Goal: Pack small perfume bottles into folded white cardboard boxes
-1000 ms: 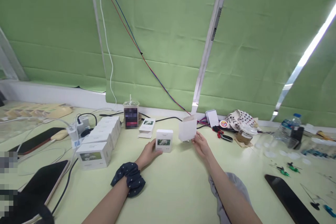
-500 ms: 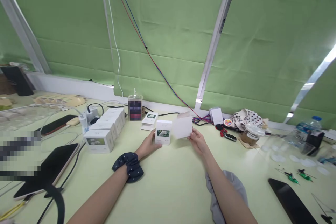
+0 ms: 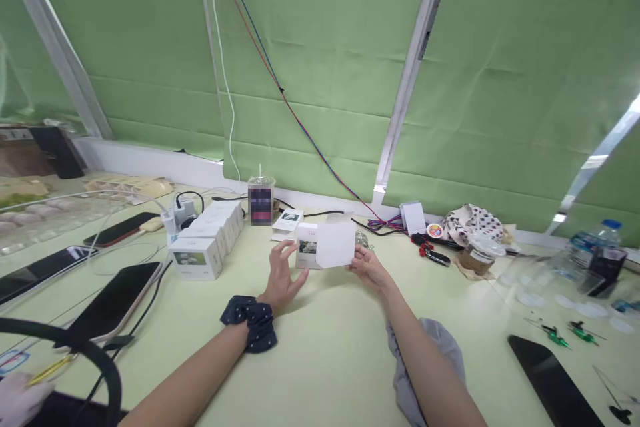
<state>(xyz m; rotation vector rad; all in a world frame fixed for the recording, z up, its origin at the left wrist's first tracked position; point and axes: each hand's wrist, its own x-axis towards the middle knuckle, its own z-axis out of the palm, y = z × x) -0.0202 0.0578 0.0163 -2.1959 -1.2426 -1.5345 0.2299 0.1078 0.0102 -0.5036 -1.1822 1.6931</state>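
Note:
A small white box with a flower picture [image 3: 307,248] stands upright on the table. My left hand [image 3: 281,278] is just to its left and front, with the fingers spread and the thumb apart. In my right hand [image 3: 371,269] is a blank white carton [image 3: 336,245] with a flap raised at its top, pinched by the right edge. This carton hides the right part of the flower box. Behind them lies another white box with a flower picture [image 3: 289,221], its near end seemingly open.
A row of white boxes [image 3: 195,259] stands at left, beside phones [image 3: 117,300] and cables. Another person's hand [image 3: 23,400] is at the lower left. A lidded cup [image 3: 261,200] stands behind. At right are a brown cup [image 3: 477,257], a bottle [image 3: 603,233] and a phone [image 3: 553,380].
My left hand has let go of the flower box and opened. My right hand has brought the white carton left, in front of the box. The view has shifted slightly.

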